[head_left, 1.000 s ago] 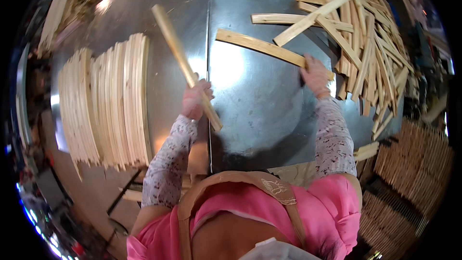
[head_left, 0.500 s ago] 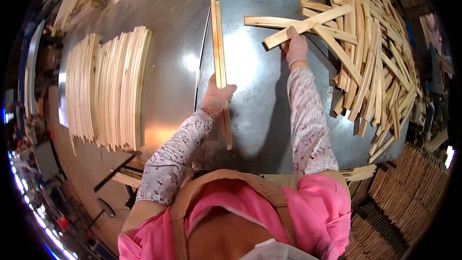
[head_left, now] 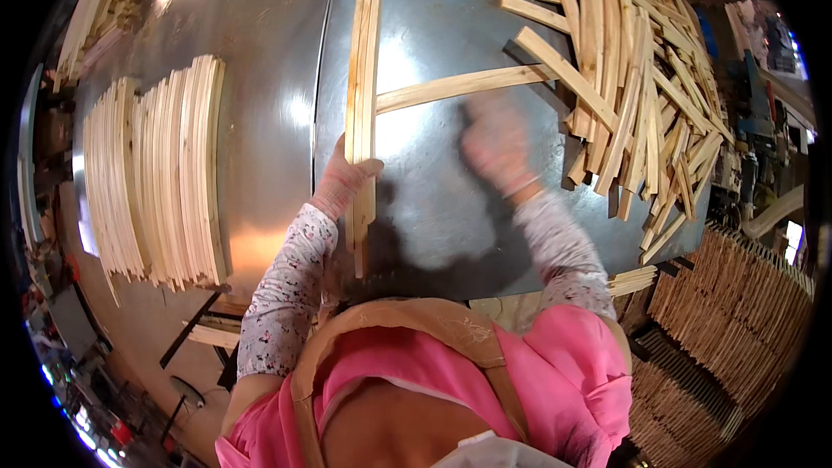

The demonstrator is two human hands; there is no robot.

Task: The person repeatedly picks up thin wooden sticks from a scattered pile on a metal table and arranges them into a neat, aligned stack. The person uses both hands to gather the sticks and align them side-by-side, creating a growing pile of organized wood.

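Note:
My left hand [head_left: 341, 182], in a light glove, is closed round three narrow wooden slats [head_left: 364, 78] held side by side, their long ends pointing away from me over the metal table. My right hand [head_left: 498, 147], also gloved, is over the table to the right of them, smeared by motion so its fingers cannot be read. Just beyond it a single slat [head_left: 459, 87] lies crosswise, its left end close to the held slats and its right end at the loose heap of slats [head_left: 637, 104].
At the left of the metal table [head_left: 269, 121] stand neat rows of slats [head_left: 156, 182] packed on edge. More stacked wood [head_left: 87, 17] is at the far left. Beyond the table's near right corner are large stacks of wooden strips [head_left: 737, 321].
The slat my right hand held is now alongside the two in my left hand. My right hand has let go and moved nearer to me. The view has shifted slightly right.

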